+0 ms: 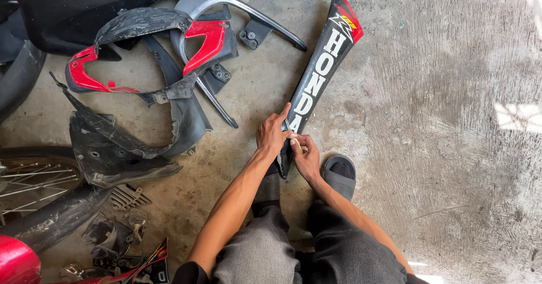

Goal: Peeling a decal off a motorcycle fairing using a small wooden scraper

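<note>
A long narrow black motorcycle side panel (324,64) with white lettering and a red tip lies slanted on the concrete floor, its near end between my feet. My left hand (272,132) rests on the panel's near end, fingers pinched at the edge of the white sticker. Touching it from the right, my right hand (306,155) also pinches at that spot on the decal. Whether a bit of sticker is lifted is too small to tell.
A heap of black and red plastic fairing pieces (164,64) and a grey grab rail (243,10) lies at the upper left. A spoked wheel (31,179) and red bodywork (17,261) sit at the left edge. Grey sandals (340,174) are on my feet.
</note>
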